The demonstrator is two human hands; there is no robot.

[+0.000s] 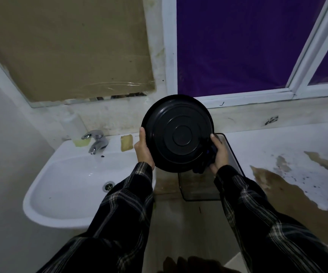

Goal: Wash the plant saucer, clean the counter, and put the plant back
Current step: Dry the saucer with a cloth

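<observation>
A window (238, 46) with a white frame and purple covering fills the upper right, and a sheet of brown cardboard (66, 48) taped over a mirror fills the upper left. Below the window runs the white table (277, 142), its surface stained with a wide brown patch (283, 192) and dark specks toward the right edge. To the left, a white sink (68, 186) juts out from the wall, with a chrome tap (97, 141) at its back rim and a round metal drain (108, 186) in the basin. Two yellowish sponges lie on the sink's back ledge, one (81, 142) left of the tap and one (126, 142) right of it.

Between sink and table, a clear plastic container (200, 192) sits low, partly hidden by the arms in dark plaid sleeves (127, 196).

The black plant saucer (177, 133) is held up in the air in front of the window sill, above the container and just right of the sink, tilted so that its ringed underside faces the camera. The left hand (143, 150) grips the saucer's left rim, thumb lying on the facing side and the fingers wrapped behind. The right hand (220, 152) holds the lower right rim, fingers curled round a dark blue cloth (202, 166) bunched against the saucer's edge.
</observation>
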